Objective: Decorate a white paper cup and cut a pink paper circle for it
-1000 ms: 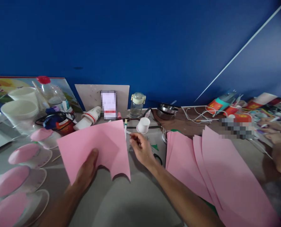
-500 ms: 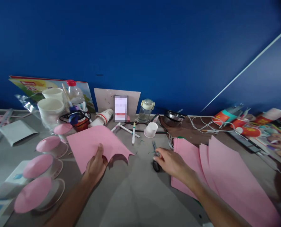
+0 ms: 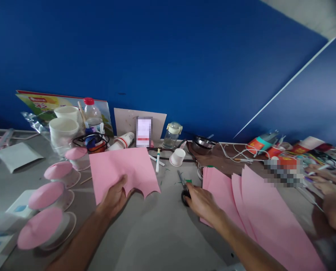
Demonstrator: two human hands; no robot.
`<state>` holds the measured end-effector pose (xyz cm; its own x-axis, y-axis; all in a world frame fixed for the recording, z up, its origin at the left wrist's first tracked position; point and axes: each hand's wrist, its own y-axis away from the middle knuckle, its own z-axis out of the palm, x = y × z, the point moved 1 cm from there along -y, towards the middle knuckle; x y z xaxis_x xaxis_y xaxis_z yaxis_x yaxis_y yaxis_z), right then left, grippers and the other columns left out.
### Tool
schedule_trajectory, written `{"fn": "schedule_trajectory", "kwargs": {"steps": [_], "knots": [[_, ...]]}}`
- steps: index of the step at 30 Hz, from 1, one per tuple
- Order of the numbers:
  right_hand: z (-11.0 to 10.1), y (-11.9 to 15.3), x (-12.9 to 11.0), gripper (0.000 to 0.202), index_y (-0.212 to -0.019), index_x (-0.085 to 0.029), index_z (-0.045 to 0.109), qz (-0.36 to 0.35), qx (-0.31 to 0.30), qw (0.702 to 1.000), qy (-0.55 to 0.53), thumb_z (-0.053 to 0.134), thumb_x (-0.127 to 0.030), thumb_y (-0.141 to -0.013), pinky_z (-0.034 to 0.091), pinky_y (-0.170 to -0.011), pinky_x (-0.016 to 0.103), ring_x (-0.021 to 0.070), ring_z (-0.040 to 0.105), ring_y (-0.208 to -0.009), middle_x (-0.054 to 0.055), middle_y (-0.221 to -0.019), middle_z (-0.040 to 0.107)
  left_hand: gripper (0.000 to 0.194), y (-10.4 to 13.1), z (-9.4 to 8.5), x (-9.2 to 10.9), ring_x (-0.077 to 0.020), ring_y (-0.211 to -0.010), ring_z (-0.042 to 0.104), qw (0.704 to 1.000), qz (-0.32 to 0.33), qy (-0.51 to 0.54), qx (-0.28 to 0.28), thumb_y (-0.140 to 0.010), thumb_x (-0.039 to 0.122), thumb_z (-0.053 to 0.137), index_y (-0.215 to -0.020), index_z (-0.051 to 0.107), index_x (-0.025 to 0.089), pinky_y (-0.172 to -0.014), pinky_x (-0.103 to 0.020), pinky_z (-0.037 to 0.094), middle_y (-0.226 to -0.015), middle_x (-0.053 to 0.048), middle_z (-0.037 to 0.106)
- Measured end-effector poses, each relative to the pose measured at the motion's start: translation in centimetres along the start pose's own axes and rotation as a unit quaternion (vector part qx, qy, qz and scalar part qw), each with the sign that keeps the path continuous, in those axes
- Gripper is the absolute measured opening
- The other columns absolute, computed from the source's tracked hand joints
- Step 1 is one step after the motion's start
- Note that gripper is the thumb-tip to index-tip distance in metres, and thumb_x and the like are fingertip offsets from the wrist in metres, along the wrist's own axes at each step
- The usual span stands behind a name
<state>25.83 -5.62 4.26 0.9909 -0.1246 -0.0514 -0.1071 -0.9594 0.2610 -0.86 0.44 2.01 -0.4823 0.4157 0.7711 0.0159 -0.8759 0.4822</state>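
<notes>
My left hand (image 3: 115, 195) grips a pink sheet of paper (image 3: 122, 165) by its lower edge, thumb on top. Curved cut-outs run along that lower edge, leaving pointed tips. My right hand (image 3: 199, 197) is closed at the black handles of a pair of scissors (image 3: 182, 178), whose blades point away from me, low over the table. Its fingers partly hide the handles. Just right of that hand lies a stack of pink paper (image 3: 269, 210), fanned out. Several white paper cups topped with pink paper discs (image 3: 48, 195) lie in a row left of my left hand.
Stacked white cups (image 3: 63, 130), a red-capped bottle (image 3: 93, 113) and markers (image 3: 158, 160) stand or lie at the back. A single paper cup (image 3: 177, 157) and a glass jar (image 3: 172, 134) are near the middle. Another person's hand (image 3: 330, 195) is at the far right.
The pink sheet has turned flatter toward me and shifted slightly right in my left hand. My right hand has come lower over the scissors' handles. The view has tilted a little.
</notes>
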Motion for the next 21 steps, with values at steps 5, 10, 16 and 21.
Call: {"fn": "schedule_trajectory", "kwargs": {"steps": [5,10,16,21], "knots": [[0.3,0.4,1.7,0.042,-0.123,-0.011,0.055,0.022,0.05,0.979,-0.198,0.05,-0.021,-0.082,0.045,-0.078,0.033,0.0243,0.063,-0.091,0.013,-0.097,0.068,0.016,0.2,0.0,0.0,-0.0162,-0.097,0.068,0.995,-0.047,0.082,-0.028,-0.088,0.015,0.054,-0.085,0.065,0.026,-0.088,-0.031,0.055,-0.089,0.003,0.073],[0.1,1.6,2.4,0.047,-0.123,-0.016,0.058,-0.051,-0.033,0.812,-0.58,0.058,-0.037,-0.081,0.043,-0.063,0.026,0.0144,0.055,-0.069,0.004,-0.085,0.061,0.016,0.4,0.0,0.5,-0.0165,-0.086,0.07,0.994,-0.041,0.104,-0.019,-0.086,0.013,0.056,-0.082,0.065,0.025,-0.078,-0.03,0.058,-0.086,0.001,0.073],[-0.9,1.5,-1.6,0.041,-0.111,-0.016,0.063,-0.116,-0.062,0.8,-0.585,0.064,-0.04,-0.078,0.045,-0.07,0.027,0.0144,0.055,-0.076,0.003,-0.086,0.06,0.014,-0.1,-0.5,0.9,-0.0179,-0.088,0.069,0.992,-0.001,0.123,-0.007,-0.083,0.013,0.059,-0.08,0.063,0.026,-0.077,-0.031,0.058,-0.086,0.001,0.072],[-1.0,2.4,-4.9,0.032,-0.112,-0.018,0.064,-0.128,-0.019,0.91,-0.393,0.056,-0.027,-0.083,0.044,-0.067,0.026,0.0143,0.055,-0.067,0.0,-0.077,0.062,0.014,-0.6,-0.6,0.4,-0.0164,-0.093,0.067,0.993,0.002,0.113,0.034,-0.085,0.013,0.057,-0.079,0.062,0.024,-0.084,-0.032,0.057,-0.082,0.0,0.07]]}}
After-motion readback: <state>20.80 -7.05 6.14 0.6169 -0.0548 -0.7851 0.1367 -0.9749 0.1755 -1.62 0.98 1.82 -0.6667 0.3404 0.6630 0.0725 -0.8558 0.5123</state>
